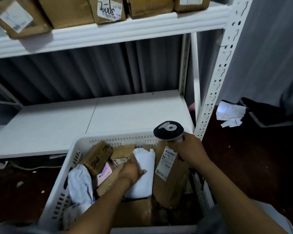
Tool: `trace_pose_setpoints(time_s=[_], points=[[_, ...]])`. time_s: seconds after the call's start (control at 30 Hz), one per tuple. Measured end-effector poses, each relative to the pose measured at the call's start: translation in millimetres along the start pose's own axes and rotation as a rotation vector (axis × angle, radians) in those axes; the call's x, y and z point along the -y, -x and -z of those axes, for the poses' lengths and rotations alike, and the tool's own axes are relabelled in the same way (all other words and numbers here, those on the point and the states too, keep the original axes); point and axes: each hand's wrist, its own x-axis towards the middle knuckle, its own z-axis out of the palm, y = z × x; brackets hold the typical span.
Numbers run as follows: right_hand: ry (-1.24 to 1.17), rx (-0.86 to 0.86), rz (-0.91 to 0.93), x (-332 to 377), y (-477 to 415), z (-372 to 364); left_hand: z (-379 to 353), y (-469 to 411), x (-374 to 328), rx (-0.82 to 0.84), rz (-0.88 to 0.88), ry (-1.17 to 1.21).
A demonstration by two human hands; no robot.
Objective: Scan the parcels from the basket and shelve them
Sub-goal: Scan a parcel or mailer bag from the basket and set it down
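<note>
Step in hand, as judged: one parcel is being picked out of the basket [108, 138] for scanning.

- The left grip [131, 169] is closed on the left edge of the white parcel [145, 181], with the thumb laid across its front.
- The parcel stands upright mid-basket, touching the tall brown parcel [171, 186] by the right wall.
- The right grip [191, 149] is wrapped round the scanner [168, 130], which is held over the basket's far right corner.
- No label is seen on the white parcel's near face. It is best lifted clear and turned until a label shows, then the scanner aimed squarely at it.
- The soft wrap is likely to sag, so a lower hold is advised.
- The lower shelf [108, 115] lies just beyond the far rim.
</note>
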Motion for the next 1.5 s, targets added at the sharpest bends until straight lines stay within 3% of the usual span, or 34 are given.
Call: trace_pose_setpoints(time_s=[0.1,0.3,0.47,0.6,0.83,1.0,1.13,1.23,1.3,1.4,1.5], points=[[-0.021,0.019,-0.01,1,-1,-1,-19,-2,7,0.021,0.026,0.167],[-0.042,0.02,-0.022,-2,-5,0,-42,5,20,-0.048,-0.126,0.46],[-0.131,0.003,-0.052,-2,-4,-2,-29,19,12,-0.182,0.0,0.702],[-0.279,0.029,-0.088,3,0,-8,7,46,-6,-0.311,0.064,1.069],[-0.639,-0.002,-0.131,13,0,-18,58,95,-21,-0.282,-0.115,1.466],[-0.973,0.305,-0.209,14,4,-21,71,104,-27,-0.277,-0.176,1.347],[-1.044,0.362,-0.208,18,8,-21,75,106,-27,-0.406,-0.246,1.073],[-1.107,0.383,-0.168,23,12,-23,73,106,-30,-0.594,-0.227,0.805],[-1.102,0.386,-0.142,23,13,-26,71,109,-33,-0.595,-0.214,0.839],[-1.086,0.435,-0.142,19,13,-32,71,114,-40,-0.47,-0.207,0.95],[-1.081,0.593,-0.08,22,18,-35,61,109,-41,-0.395,-0.264,1.009]])
